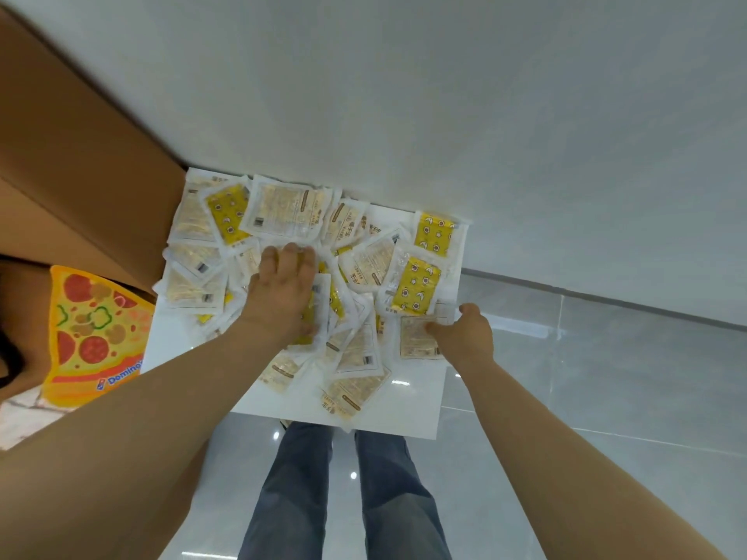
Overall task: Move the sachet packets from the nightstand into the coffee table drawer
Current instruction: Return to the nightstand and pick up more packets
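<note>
Several sachet packets, some clear with beige contents and some yellow with star prints, lie heaped on the white nightstand top. My left hand lies palm down on the middle of the heap, fingers curled over the packets there. My right hand is at the right edge of the nightstand and pinches a beige packet with thumb and fingers. The coffee table drawer is not in view.
A brown headboard or bed frame stands left of the nightstand. A pizza-slice cushion lies at the left. A white wall is behind. Glossy grey floor tiles spread to the right and below, with my legs in jeans.
</note>
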Demonstrator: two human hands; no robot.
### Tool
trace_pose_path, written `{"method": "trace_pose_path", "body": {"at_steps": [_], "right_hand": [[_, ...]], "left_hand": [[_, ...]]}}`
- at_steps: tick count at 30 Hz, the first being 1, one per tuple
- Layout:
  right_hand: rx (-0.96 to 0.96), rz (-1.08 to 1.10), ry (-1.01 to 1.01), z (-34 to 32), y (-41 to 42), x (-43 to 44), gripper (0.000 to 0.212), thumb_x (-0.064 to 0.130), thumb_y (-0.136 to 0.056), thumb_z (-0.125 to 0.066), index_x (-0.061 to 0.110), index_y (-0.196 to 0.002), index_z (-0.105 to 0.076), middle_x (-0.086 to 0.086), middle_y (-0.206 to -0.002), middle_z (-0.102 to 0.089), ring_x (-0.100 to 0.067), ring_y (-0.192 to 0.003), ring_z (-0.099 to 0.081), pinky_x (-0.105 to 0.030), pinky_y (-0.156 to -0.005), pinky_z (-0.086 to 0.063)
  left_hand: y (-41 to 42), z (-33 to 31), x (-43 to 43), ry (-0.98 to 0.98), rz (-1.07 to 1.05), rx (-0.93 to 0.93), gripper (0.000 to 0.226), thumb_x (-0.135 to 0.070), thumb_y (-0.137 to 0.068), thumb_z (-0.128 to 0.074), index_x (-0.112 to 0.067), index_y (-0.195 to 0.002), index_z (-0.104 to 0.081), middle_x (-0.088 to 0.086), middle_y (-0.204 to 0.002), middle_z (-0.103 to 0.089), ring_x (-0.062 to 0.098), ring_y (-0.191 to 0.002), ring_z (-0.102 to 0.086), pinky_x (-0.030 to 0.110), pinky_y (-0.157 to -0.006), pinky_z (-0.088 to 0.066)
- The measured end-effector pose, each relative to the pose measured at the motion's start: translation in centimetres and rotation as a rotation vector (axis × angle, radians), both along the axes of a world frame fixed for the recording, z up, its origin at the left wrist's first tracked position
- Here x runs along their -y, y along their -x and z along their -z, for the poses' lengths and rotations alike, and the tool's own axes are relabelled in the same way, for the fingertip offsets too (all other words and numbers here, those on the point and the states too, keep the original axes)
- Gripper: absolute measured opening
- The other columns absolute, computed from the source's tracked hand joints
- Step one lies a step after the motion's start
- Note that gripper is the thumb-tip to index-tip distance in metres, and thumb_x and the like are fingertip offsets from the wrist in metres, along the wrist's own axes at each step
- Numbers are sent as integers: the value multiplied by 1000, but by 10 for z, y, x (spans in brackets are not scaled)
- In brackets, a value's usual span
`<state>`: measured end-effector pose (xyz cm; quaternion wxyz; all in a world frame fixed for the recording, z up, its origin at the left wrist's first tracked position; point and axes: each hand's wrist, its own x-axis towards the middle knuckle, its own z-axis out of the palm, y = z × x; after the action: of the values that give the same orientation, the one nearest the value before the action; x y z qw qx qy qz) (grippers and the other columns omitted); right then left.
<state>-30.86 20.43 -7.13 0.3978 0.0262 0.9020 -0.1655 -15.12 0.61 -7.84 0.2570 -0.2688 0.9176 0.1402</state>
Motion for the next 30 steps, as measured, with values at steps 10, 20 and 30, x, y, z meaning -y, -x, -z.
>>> {"method": "trace_pose_path", "body": {"at_steps": [10, 20, 30], "right_hand": [[15, 189, 128, 15, 9, 30, 63, 41, -80, -73, 10, -126, -44, 1, -106, -49, -18, -95, -53, -31, -76, -45], [3, 253, 49, 36, 2, 73, 73, 53, -62, -81, 9, -114, -56, -7, -108, -64, -27, -99, -64, -39, -83, -55], [55, 83, 81, 25, -10, 58, 63, 25, -73, -81, 6, -121, -45, -3, -102, -52, -25, -100, -58, -33, -75, -45]], "left_hand": [[9, -1, 7, 77, -33, -17, 118, -51, -36, -90, 3, -131, -44, 20, -120, -46, 40, -107, -44, 46, -77, -55], [18, -3, 15, 21, -170, -90, 90, -45, -56, -86, 0, -123, -46, 18, -120, -43, 34, -113, -37, 38, -96, -36], [12, -23, 7, -122, -294, -95, 66, -35, -66, -83, -5, -114, -48, 12, -106, -56, 30, -99, -54, 33, -71, -40]]}}
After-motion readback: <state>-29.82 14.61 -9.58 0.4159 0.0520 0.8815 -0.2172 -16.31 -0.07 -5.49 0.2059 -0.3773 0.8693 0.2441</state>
